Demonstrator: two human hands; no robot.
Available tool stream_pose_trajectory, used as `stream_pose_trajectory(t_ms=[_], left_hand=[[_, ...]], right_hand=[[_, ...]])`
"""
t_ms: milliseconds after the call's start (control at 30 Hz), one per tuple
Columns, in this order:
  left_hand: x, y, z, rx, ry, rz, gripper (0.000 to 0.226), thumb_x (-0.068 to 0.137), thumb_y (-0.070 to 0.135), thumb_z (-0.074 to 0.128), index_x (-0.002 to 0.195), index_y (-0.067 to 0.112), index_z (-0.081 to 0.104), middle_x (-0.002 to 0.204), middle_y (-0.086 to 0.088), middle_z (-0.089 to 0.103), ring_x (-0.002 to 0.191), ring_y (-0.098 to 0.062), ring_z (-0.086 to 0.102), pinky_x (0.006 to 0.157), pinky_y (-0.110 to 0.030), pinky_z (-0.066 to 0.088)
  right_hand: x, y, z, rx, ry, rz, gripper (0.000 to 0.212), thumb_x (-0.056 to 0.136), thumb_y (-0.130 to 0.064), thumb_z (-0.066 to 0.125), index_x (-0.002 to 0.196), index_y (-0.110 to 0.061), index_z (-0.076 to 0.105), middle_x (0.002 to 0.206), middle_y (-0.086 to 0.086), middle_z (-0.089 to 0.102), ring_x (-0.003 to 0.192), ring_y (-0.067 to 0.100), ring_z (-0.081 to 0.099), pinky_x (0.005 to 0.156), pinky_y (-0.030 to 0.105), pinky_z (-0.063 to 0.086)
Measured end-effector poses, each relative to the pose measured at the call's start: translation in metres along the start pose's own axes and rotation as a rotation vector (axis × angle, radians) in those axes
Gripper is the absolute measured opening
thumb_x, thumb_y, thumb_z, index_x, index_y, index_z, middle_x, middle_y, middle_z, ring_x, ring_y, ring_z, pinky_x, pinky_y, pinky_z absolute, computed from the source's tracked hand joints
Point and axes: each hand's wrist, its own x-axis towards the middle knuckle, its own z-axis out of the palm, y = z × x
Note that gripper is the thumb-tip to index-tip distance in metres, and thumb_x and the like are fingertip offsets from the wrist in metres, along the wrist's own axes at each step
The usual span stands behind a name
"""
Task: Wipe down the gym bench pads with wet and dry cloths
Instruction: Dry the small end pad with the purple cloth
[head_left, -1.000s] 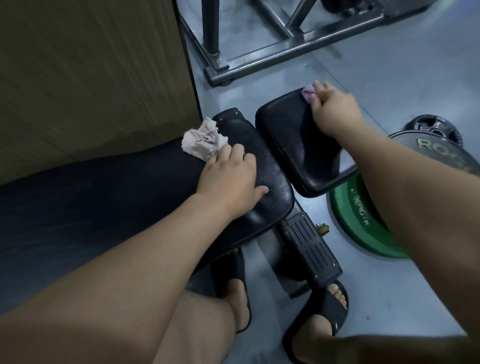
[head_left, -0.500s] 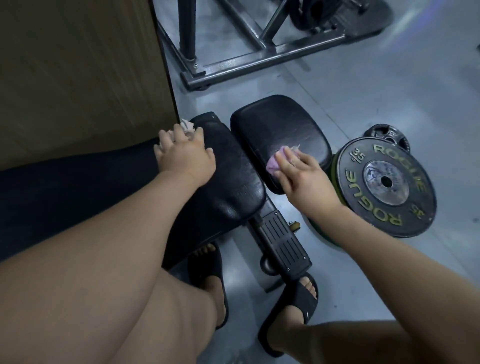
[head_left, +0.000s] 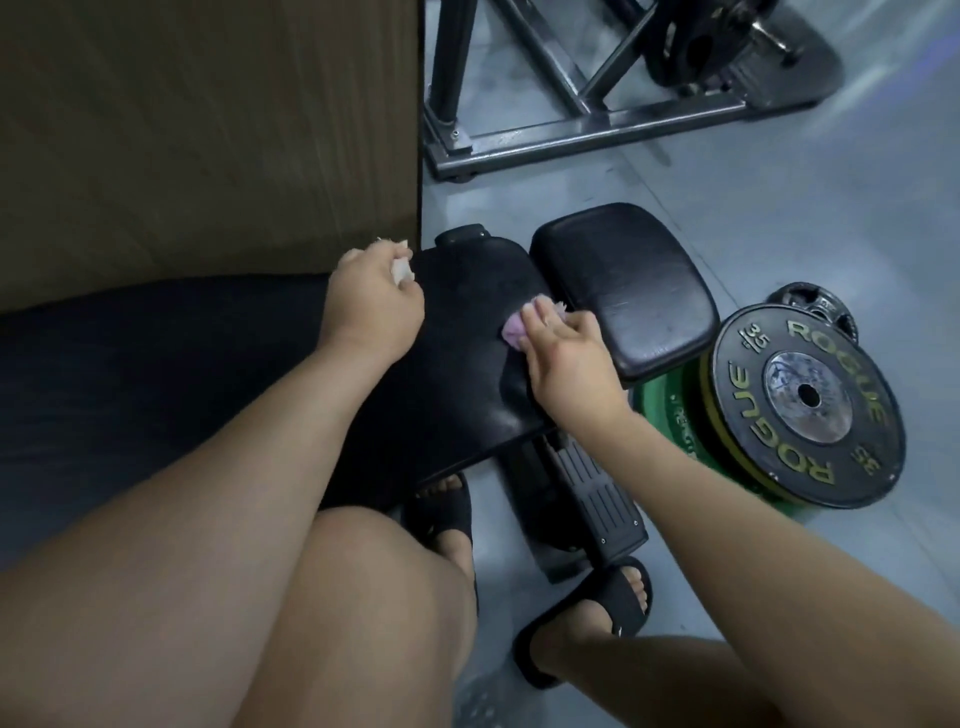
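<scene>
Fingers (head_left: 540, 318) of right hand (head_left: 566, 364) close together, pressing pink cloth (head_left: 513, 333) onto long pad (head_left: 457, 374) beside small pad (head_left: 623, 291); left hand (head_left: 371, 304) bunching beige cloth (head_left: 402, 270) at far edge. Mid-wipe, probably; next: firm sweep, then drying.

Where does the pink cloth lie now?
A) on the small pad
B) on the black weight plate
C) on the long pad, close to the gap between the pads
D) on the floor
C: the right hand presses the pink cloth on the long pad, just beside the gap to the small pad; the left hand grips the beige cloth.
</scene>
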Motion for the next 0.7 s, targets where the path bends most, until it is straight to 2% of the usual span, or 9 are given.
stream_pose_trajectory(t_ms=[133,200,267,333,400,467,533,633,700], left_hand=[[0.005,0.000,-0.026,-0.081,0.104,-0.005,0.036,0.097,0.014,0.051,0.131,0.021,0.062,0.134,-0.003,0.054,0.107,-0.008,0.052,0.073,-0.002,0.032],[0.007,0.001,-0.031,-0.085,0.099,0.018,0.037,0.096,0.012,0.051,0.130,0.021,0.062,0.133,-0.004,0.054,0.104,-0.007,0.050,0.067,0.002,0.027],[0.005,0.002,-0.030,-0.100,0.062,0.053,0.038,0.094,0.009,0.052,0.128,0.019,0.064,0.132,-0.006,0.053,0.105,-0.012,0.054,0.071,-0.002,0.034],[0.006,0.001,-0.025,-0.130,0.019,0.067,0.038,0.092,0.008,0.053,0.127,0.019,0.065,0.131,-0.006,0.053,0.109,-0.018,0.058,0.082,-0.011,0.039],[0.010,-0.002,-0.021,-0.142,-0.016,0.060,0.038,0.093,0.009,0.054,0.128,0.021,0.064,0.130,-0.004,0.052,0.104,-0.018,0.058,0.082,-0.015,0.039],[0.014,-0.004,-0.018,-0.140,-0.033,0.054,0.038,0.094,0.010,0.054,0.129,0.021,0.062,0.131,-0.004,0.050,0.101,-0.018,0.058,0.081,-0.019,0.041],[0.017,-0.006,-0.018,-0.133,-0.042,0.052,0.042,0.094,0.008,0.054,0.133,0.022,0.059,0.133,-0.004,0.049,0.108,-0.021,0.058,0.084,-0.024,0.045],[0.019,-0.011,-0.017,-0.092,-0.075,0.049,0.056,0.092,0.005,0.054,0.144,0.023,0.047,0.138,-0.006,0.048,0.118,-0.023,0.053,0.092,-0.030,0.046],[0.021,-0.015,-0.016,-0.059,-0.089,0.044,0.058,0.092,0.004,0.055,0.147,0.020,0.046,0.140,-0.006,0.048,0.121,-0.024,0.052,0.094,-0.029,0.044]], right_hand=[[0.068,0.006,0.033,-0.103,-0.153,0.087,0.015,0.096,-0.010,0.039,0.098,-0.014,0.053,0.100,0.005,0.057,0.078,0.031,0.056,0.082,0.034,0.033],[0.082,0.005,0.036,-0.135,-0.210,0.101,0.029,0.095,-0.013,0.027,0.101,-0.015,0.055,0.101,0.005,0.056,0.082,0.029,0.058,0.078,0.029,0.021],[0.069,0.004,0.029,-0.158,-0.220,0.103,0.037,0.095,-0.016,0.020,0.105,-0.016,0.056,0.110,0.002,0.055,0.089,0.027,0.058,0.079,0.027,0.018],[0.035,0.000,0.017,-0.147,-0.204,0.102,0.032,0.095,-0.013,0.027,0.111,-0.015,0.055,0.122,0.003,0.055,0.098,0.027,0.058,0.084,0.028,0.026],[0.001,-0.006,0.005,-0.122,-0.227,0.133,0.036,0.095,-0.010,0.031,0.119,-0.011,0.057,0.135,0.005,0.056,0.108,0.029,0.060,0.093,0.030,0.032],[-0.014,-0.007,0.004,-0.110,-0.210,0.180,0.040,0.097,-0.010,0.034,0.127,-0.004,0.059,0.139,0.012,0.059,0.108,0.035,0.062,0.099,0.033,0.036],[0.004,-0.003,0.013,-0.147,-0.189,0.185,0.042,0.097,-0.010,0.033,0.127,0.001,0.060,0.134,0.017,0.062,0.105,0.038,0.062,0.101,0.037,0.039],[0.064,-0.004,0.029,-0.186,-0.208,0.192,0.041,0.090,-0.009,0.029,0.114,-0.001,0.062,0.109,0.014,0.064,0.096,0.038,0.061,0.101,0.041,0.037],[0.097,0.001,0.041,-0.133,-0.237,0.267,0.043,0.087,-0.005,0.031,0.120,0.001,0.058,0.105,0.010,0.067,0.097,0.037,0.062,0.105,0.041,0.036]])
